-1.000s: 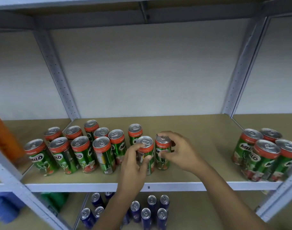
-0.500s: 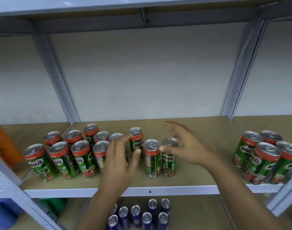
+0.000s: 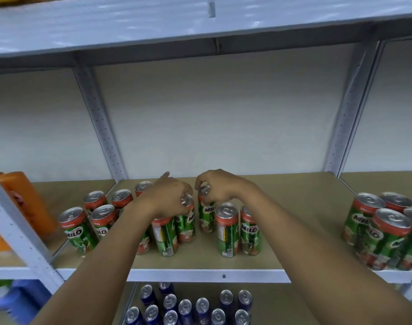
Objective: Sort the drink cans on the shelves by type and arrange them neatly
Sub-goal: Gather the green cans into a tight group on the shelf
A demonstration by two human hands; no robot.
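Note:
Green and red Milo cans [image 3: 78,231] stand in rows on the tan middle shelf [image 3: 294,219]. My left hand [image 3: 166,199] grips the top of one back-row Milo can [image 3: 185,221]. Right beside it, my right hand [image 3: 218,187] pinches the rim of another back-row Milo can [image 3: 206,213]. Two more Milo cans [image 3: 227,231] stand in front, to the right of my arms. Some cans in the left group are hidden behind my left forearm.
A separate cluster of Milo cans [image 3: 383,233] stands at the right, past the grey upright [image 3: 350,109]. Blue cans [image 3: 186,308] fill the shelf below. An orange bottle [image 3: 27,202] stands at the far left. The right part of the middle shelf is bare board.
Both hands let go of the two front cans and reached further back. Each has now closed on the top of a back-row can. The camera tilted upward.

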